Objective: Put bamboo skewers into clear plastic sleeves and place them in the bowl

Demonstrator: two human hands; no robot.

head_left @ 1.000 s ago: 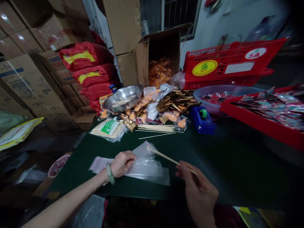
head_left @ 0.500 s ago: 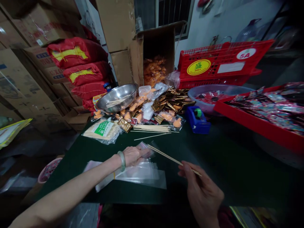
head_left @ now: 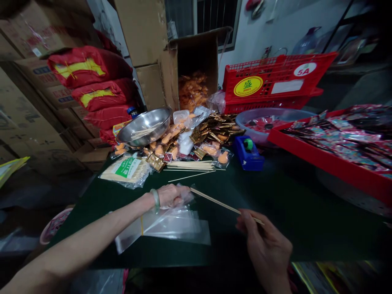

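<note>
My left hand (head_left: pixel 171 196), with a pale green bangle at the wrist, is closed on a clear plastic bag (head_left: pixel 186 197). My right hand (head_left: pixel 266 241) pinches thin wooden skewers (head_left: pixel 217 201), whose far ends reach the bag by my left fingertips. Whether those tips are inside the bag I cannot tell. Under my left wrist lies a stack of clear bags (head_left: pixel 186 232) with a yellow band around it. Beyond both hands, loose skewers (head_left: pixel 191 165) lie on the dark green table (head_left: pixel 232 253), beside a packet of skewers (head_left: pixel 125 169) with a green label.
Behind are a metal bowl (head_left: pixel 145 126), orange wrapped pieces (head_left: pixel 211 150) and gold packets (head_left: pixel 214 130). A blue tape dispenser (head_left: pixel 249 155) stands right of them. Farther right are a plastic basin (head_left: pixel 275 118), a red tray (head_left: pixel 330 159) of packets and a red crate (head_left: pixel 275 81).
The view has turned slightly, so the scene sits farther left. My right hand has drawn a little to the right with the skewers; my left hand still grips the bag.
</note>
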